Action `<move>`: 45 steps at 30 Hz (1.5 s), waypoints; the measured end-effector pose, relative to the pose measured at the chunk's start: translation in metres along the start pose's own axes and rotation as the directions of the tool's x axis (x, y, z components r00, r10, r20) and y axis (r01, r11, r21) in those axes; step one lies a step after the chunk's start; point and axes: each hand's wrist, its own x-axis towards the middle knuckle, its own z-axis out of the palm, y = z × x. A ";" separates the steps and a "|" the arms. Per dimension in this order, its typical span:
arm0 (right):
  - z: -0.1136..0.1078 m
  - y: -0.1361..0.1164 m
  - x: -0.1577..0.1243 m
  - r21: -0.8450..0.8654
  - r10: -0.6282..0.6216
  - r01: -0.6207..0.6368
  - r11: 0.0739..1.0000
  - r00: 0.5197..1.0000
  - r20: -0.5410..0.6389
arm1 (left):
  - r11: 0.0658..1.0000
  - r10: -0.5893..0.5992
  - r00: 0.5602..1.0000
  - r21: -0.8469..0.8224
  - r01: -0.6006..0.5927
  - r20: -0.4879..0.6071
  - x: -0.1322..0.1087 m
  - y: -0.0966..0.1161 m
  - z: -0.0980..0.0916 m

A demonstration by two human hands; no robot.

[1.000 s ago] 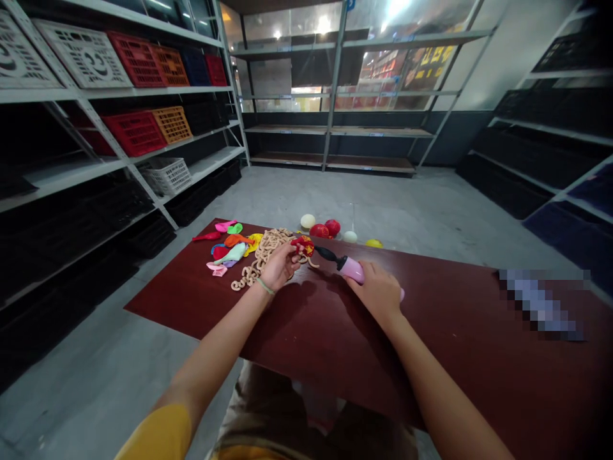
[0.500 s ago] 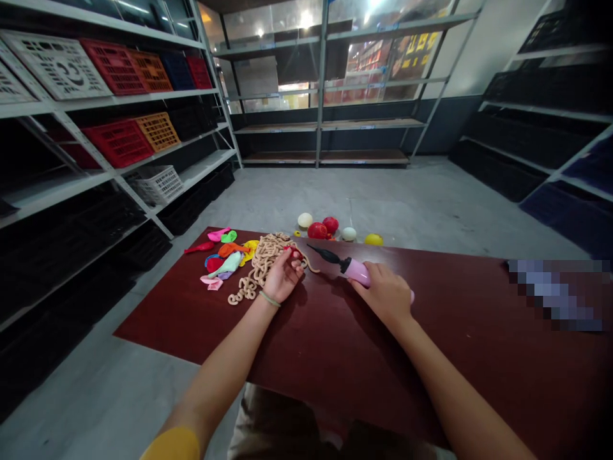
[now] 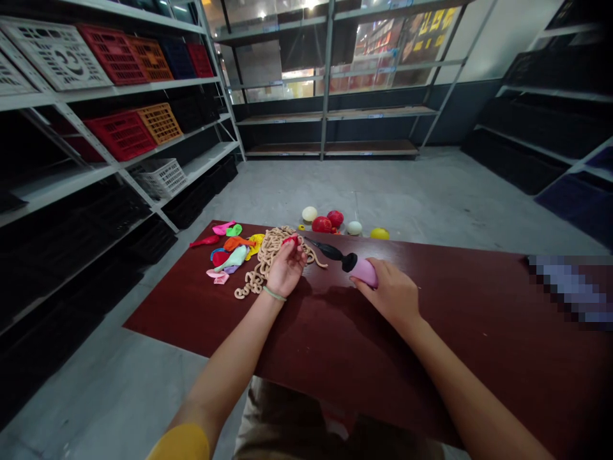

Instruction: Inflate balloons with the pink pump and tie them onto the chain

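Between the fingertips of my left hand is a small red balloon, mostly hidden by the fingers. My right hand is wrapped round a pink balloon pump with a black nozzle. The nozzle tip points left and sits close by the red balloon; whether it is inside the balloon's neck I cannot tell. Behind and left of my left hand lies a heap of beige rope. Several flat balloons in many colours, among them a mint one and an orange one, lie left of the rope.
The dark red table spans the front. Beyond its far edge, inflated balloons in red, white and yellow rest on the floor. A blurred bluish item lies at the table's right. Shelves with crates stand on the left.
The pump has come nearer to my left hand, and its nozzle tip now reaches the red balloon's side. The whole view has shifted slightly.
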 end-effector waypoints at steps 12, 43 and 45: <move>0.001 -0.004 -0.002 -0.008 -0.093 0.092 0.996 0.995 -0.047 | 0.994 0.108 0.994 -0.027 -0.108 0.026 -0.001 -0.002 0.004; -0.004 -0.014 -0.005 -0.010 -0.108 0.109 0.994 0.993 0.039 | 0.644 0.359 0.933 0.723 -0.250 0.003 0.003 -0.020 -0.007; -0.006 -0.017 -0.005 0.009 -0.107 0.106 0.994 0.993 0.046 | 0.658 0.325 0.946 0.715 -0.236 0.013 0.002 -0.020 -0.006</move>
